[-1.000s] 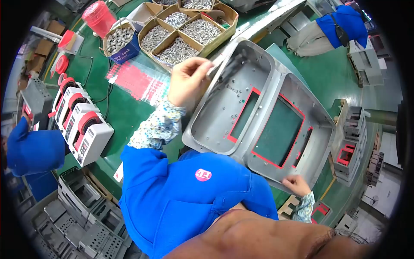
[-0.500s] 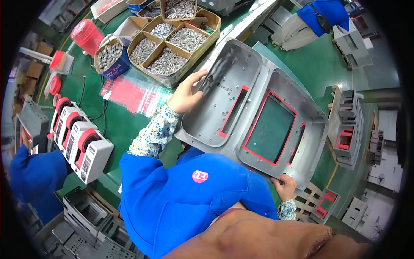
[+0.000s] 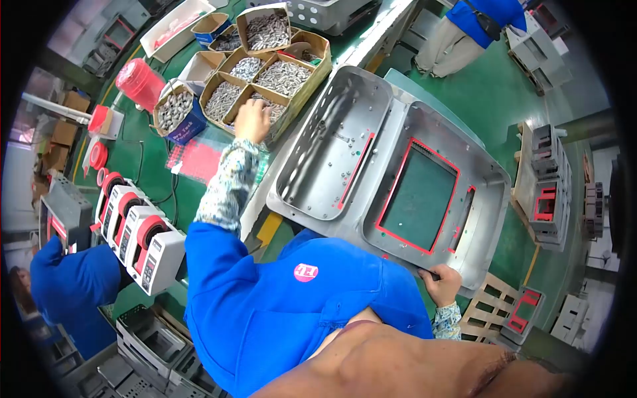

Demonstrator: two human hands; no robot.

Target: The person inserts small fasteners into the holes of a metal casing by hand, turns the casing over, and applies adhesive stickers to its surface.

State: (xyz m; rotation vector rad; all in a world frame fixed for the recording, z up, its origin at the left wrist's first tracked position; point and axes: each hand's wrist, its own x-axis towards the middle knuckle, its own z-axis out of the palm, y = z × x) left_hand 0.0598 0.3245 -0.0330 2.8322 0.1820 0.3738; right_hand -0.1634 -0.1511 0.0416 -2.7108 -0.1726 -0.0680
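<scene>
My left hand (image 3: 253, 121) reaches into a divided cardboard box (image 3: 290, 113) and is closed. Its fingers are bent over a compartment of small silver metal fasteners (image 3: 286, 77), their tips hidden among the pieces. In front of me lies a large grey metal housing (image 3: 392, 142) with two shallow trays, several small studs and red-edged cutouts. My right hand (image 3: 443, 285) is closed at the housing's lower edge, with a small dark thing (image 3: 425, 272) between its fingers that I cannot make out.
A blue carton (image 3: 182, 126) of rounded grey parts and a sheet of red pieces (image 3: 197, 159) stand left of the divided box. White tape dispensers (image 3: 151, 255) are nearer me. Co-workers in blue (image 3: 76, 285) are at the left and upper right.
My left hand has left the housing's left tray and moved up and left into the divided box. My right hand stays at the lower edge. The view has shifted slightly.
</scene>
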